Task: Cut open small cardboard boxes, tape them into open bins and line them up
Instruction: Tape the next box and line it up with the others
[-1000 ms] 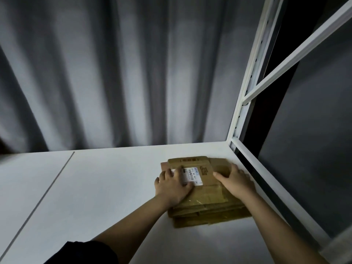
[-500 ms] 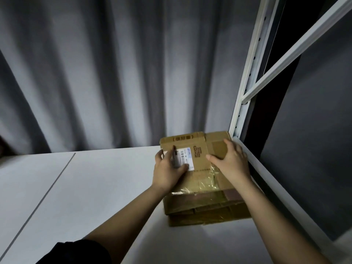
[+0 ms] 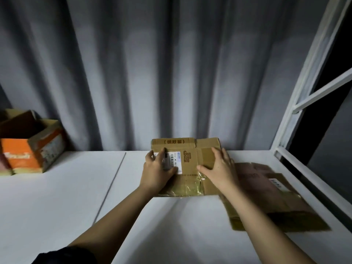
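Note:
A flattened brown cardboard box (image 3: 187,146) with a white shipping label stands tilted up on the white table (image 3: 57,197), near the back. My left hand (image 3: 158,172) grips its left edge, thumb across the label, with a slim dark object pinned under the thumb. My right hand (image 3: 219,170) lies flat against the box's right half, fingers straight. A stack of flattened boxes (image 3: 276,202) with glossy tape lies on the table to the right of my right arm.
An open orange and brown cardboard bin (image 3: 28,149) stands at the far left against the grey curtain (image 3: 171,73). A white metal shelf frame (image 3: 297,103) borders the table on the right. A seam runs down the tabletop left of my hands.
Both hands lifted the top flattened box off the stack and carried it left and up onto its edge. The view swung left, bringing the orange bin into sight.

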